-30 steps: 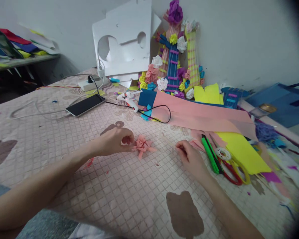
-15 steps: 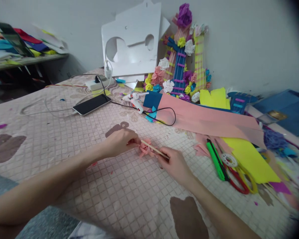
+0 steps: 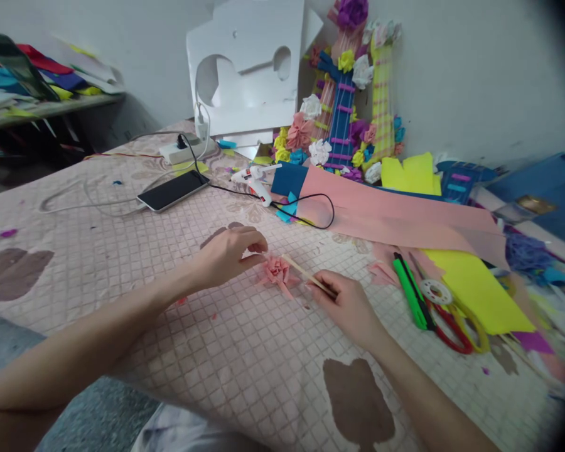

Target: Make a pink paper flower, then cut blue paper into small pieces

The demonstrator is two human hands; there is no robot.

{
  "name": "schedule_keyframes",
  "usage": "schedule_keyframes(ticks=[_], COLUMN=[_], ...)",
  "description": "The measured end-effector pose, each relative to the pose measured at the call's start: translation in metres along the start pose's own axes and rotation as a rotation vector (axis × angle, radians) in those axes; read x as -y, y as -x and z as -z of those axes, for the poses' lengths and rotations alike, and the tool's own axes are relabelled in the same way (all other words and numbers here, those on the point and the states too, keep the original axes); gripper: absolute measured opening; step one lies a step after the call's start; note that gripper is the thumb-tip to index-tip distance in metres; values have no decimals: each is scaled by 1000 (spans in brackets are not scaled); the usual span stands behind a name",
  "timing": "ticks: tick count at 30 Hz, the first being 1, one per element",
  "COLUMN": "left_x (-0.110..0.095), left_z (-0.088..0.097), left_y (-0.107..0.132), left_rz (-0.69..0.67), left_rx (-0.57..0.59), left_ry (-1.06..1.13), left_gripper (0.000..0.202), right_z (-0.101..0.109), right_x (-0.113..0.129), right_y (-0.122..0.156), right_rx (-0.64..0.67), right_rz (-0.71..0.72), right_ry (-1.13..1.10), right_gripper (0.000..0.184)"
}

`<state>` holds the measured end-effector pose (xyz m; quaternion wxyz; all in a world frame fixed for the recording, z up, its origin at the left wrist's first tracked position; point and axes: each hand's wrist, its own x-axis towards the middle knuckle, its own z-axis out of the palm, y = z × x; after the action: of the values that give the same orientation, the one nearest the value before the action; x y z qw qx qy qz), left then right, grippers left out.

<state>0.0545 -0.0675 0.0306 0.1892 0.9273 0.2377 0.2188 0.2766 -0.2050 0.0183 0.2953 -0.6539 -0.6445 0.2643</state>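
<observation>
A pink crepe-paper flower with ruffled petals and loose strips lies on the quilted tablecloth between my hands. At its upper left edge is my left hand, thumb and forefinger curled almost together in a pinch. Whatever sits between those fingertips is too small to make out. My right hand, to the flower's right, is closed around a thin wooden stick. The stick's free end points up and left, close to the flower's upper right side.
Behind the flower lie a white glue gun with a black cord and a phone on its cable. To the right are pink paper, a green cutter and scissors. Paper-flowered guitar shapes lean on the wall.
My right hand has drawn the stick a little right, off the flower, leaving more of it visible. My left fingers have shifted slightly up. The camera view has tilted slightly.
</observation>
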Motion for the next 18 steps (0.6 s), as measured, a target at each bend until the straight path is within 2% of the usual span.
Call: schedule_keyframes(ticks=[3, 8, 14, 18], left_x=[-13, -24, -21, -18], left_z=[-3, -21, -29, -28], left_y=[10, 29, 29, 27], left_rz=[-26, 72, 116, 96], left_rx=[-6, 0, 18, -45], left_ry=[26, -122, -123, -118], left_gripper=[7, 23, 7, 6], right_z=[-1, -12, -25, -23], right_x=[2, 13, 15, 18], right_y=[0, 1, -1, -3], right_rx=[26, -15, -20, 13], right_rz=[17, 41, 56, 15], right_ry=[13, 76, 92, -6], right_gripper=[18, 18, 13, 18])
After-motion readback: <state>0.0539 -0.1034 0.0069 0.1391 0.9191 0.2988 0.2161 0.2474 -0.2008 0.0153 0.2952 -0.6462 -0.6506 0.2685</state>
